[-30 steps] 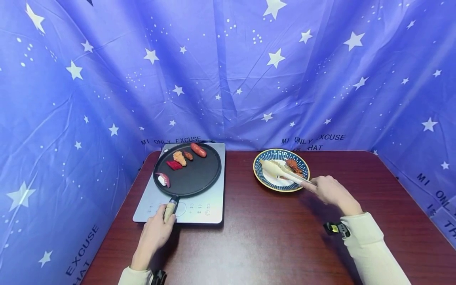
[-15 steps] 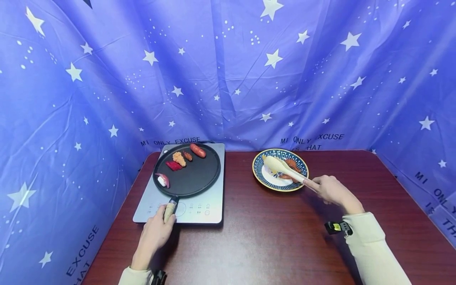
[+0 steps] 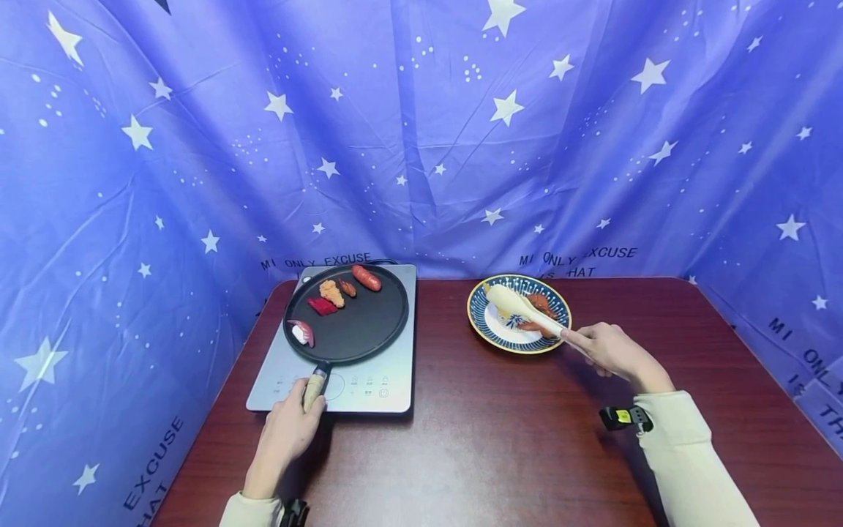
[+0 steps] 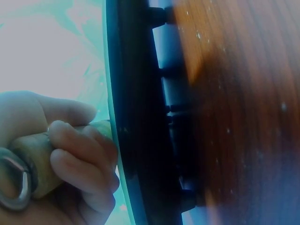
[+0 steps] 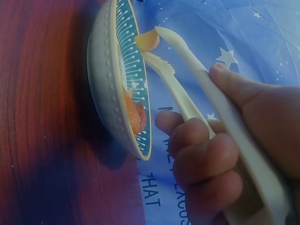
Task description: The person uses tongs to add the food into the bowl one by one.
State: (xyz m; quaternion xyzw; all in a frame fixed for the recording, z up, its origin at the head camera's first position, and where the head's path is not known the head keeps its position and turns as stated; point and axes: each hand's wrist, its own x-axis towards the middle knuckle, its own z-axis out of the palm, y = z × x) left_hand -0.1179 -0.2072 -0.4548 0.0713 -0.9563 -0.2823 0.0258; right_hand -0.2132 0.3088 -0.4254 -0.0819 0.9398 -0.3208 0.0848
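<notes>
My left hand (image 3: 285, 428) grips the pale wooden handle (image 3: 314, 391) of a flat black pan (image 3: 362, 329). In the left wrist view, the fingers (image 4: 77, 161) curl round that handle. At the right, my right hand (image 3: 615, 355) holds cream tongs (image 3: 516, 306), fingers wrapped about both arms. The right wrist view shows a yellow-orange food piece (image 5: 149, 41) pinched between the tongs' tips, above the rim of a blue-patterned plate (image 3: 484, 337). Reddish-brown food (image 3: 541, 303) and an orange piece (image 3: 529, 326) lie on the plate, partly hidden by the tongs.
The pan sits on a silver induction cooktop (image 3: 395, 366). On it lie a sausage (image 3: 366, 277), a fried golden piece (image 3: 331, 293), a small brown piece (image 3: 347, 288), a red piece (image 3: 322, 306) and a red-and-white piece (image 3: 302, 334). A starry blue curtain (image 3: 421, 146) encloses the dark red table (image 3: 487, 432).
The tongs have turned and closed together over the plate, their tips now pinching the yellow-orange piece. My left hand and the pan stay in place.
</notes>
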